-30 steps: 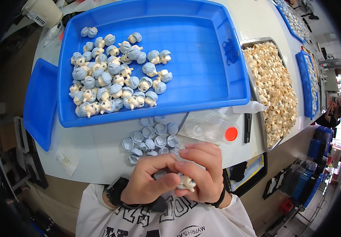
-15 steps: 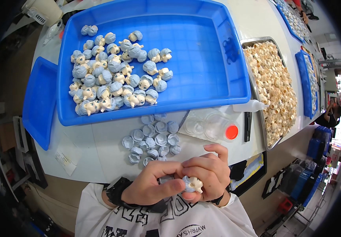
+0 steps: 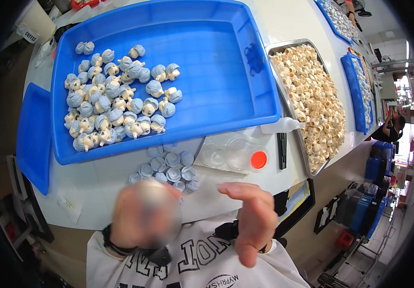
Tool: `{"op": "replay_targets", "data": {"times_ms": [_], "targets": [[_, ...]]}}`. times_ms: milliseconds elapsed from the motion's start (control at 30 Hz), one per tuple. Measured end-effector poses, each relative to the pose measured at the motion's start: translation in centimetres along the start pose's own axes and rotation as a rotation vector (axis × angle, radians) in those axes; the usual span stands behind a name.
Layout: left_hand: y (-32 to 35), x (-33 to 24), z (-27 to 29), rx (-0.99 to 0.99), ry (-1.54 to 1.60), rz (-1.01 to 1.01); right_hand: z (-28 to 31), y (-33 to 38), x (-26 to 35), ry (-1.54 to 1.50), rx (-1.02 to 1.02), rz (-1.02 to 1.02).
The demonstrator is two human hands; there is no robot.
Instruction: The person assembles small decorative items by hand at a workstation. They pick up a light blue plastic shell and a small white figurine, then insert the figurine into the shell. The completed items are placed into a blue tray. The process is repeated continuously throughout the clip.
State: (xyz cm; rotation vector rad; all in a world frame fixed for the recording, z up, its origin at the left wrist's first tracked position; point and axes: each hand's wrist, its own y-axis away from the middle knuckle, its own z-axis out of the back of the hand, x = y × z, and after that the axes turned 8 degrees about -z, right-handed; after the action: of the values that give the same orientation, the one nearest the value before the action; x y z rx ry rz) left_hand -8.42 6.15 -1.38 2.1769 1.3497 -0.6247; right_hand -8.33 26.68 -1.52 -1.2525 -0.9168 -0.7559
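My left hand (image 3: pixel 123 218) is raised in front of my chest, its fingers closed round a small pale-and-bluish doll head (image 3: pixel 153 204) that a blur largely hides. To its right, my right hand (image 3: pixel 258 216) is open and holds nothing, its thumb and fingers apart. Just beyond my left hand, several light-blue cup-shaped hair pieces (image 3: pixel 172 161) lie on the white table. A large blue tray (image 3: pixel 207 72) behind them holds many doll heads with blue hair (image 3: pixel 102 103), heaped on its left side.
A metal tray (image 3: pixel 307 105) of cream ring-shaped parts stands at right. Between the trays and me are a squeeze bottle (image 3: pixel 281 126), a red-topped clear container (image 3: pixel 258 159) and a black pen-like tool (image 3: pixel 282 151). A smaller blue tray (image 3: pixel 34 139) leans at the left edge.
My hands have come apart: the left has moved left with the doll head, while the right has let go and opened. The whole view has shifted slightly.
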Motion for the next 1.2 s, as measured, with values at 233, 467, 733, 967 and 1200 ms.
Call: {"op": "replay_targets", "data": {"times_ms": [233, 467, 733, 967, 1200], "targets": [[-0.5, -1.5, 0.0, -0.078, 0.263, -0.120, 8.6, -2.4, 0.7, 0.710, -0.525, -0.032], [-0.2, -0.9, -0.9, 0.047, 0.295, 0.171, 19.8, -9.1, -2.1, 1.625, 0.088, -0.353], [0.0, 0.3, -0.5, -0.047, 0.194, 0.082, 18.5, -11.2, -3.3, 1.861, 0.140, -0.484], [-0.2, -0.1, -1.7, -0.165, 0.285, 0.083, 16.6, -9.1, 0.6, 0.913, -0.381, -0.249], [-0.4, -0.1, -1.1, 0.034, -0.074, 0.192, 2.7, -5.3, 5.1, -0.640, 0.503, -0.119]]}}
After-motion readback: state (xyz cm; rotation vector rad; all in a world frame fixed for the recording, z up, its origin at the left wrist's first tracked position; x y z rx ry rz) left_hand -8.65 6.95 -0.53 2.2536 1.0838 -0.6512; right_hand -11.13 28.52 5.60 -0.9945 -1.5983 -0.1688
